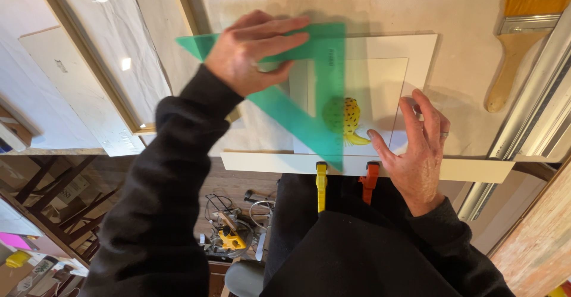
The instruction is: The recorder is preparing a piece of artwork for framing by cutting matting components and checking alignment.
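A wide wooden-handled brush lies at the bench's far right; yellow clamp and orange clamp grip the near strip; tools clutter the floor below.

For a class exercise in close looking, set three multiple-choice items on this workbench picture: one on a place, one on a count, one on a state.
1. Where does the wide paintbrush lie?
A. at the upper right of the bench
B. under the green triangle
C. on the floor

2. How many clamps grip the white strip at the bench's near edge?
A. one
B. two
C. four

3. How does the left hand meet the green triangle?
A. lifts it clear of the bench
B. presses flat on top of it
C. stays apart from it

Key: 1 A, the brush lies alone beside the metal rail. 2 B, a yellow clamp and an orange clamp sit side by side. 3 B, the palm and fingers lie spread on the triangle, while the right hand rests on the picture of a yellow spotted fish.
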